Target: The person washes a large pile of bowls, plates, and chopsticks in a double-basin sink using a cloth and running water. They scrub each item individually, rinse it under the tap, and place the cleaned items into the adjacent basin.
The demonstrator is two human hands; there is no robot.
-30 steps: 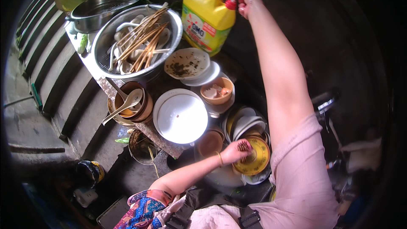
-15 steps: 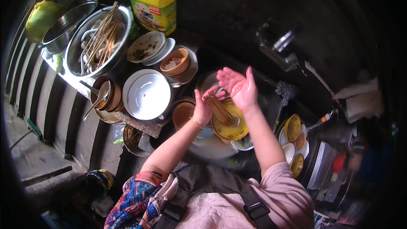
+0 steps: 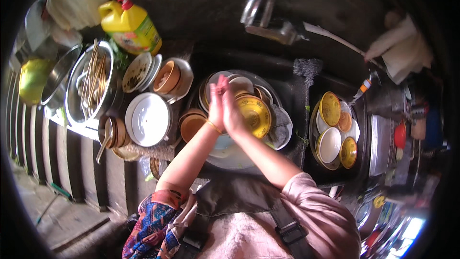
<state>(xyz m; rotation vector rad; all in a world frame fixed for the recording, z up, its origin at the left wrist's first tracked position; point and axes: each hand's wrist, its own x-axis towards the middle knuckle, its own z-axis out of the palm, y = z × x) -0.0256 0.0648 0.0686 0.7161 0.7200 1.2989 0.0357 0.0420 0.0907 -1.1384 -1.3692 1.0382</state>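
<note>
My left hand [image 3: 215, 110] and my right hand [image 3: 230, 115] are pressed palm to palm above a large round basin [image 3: 235, 162], fingers pointing away from me. The bundle of brown chopsticks that showed half a second ago is now hidden, apparently between the palms. Just right of the hands lies a yellow patterned bowl [image 3: 258, 117], with no chopsticks in it. A brown bowl [image 3: 193, 127] sits to the left. White dishes are stacked behind, and a grey cloth [image 3: 279, 127] lies in a white bowl at the right.
Right of the basin, yellow and white bowls [image 3: 329, 145] share a tray. Leftward stand a white pot [image 3: 148, 119], stacked brown bowls [image 3: 120, 132], stained plates [image 3: 137, 72] and a metal bowl [image 3: 72, 100] with chopsticks. A yellow detergent jug [image 3: 132, 29] and a tap [image 3: 270, 31] are behind.
My right hand, open and apart before, has come against the left. The chopsticks that leaned over the yellow bowl have gone out of sight. The whole view has shifted and turned.
</note>
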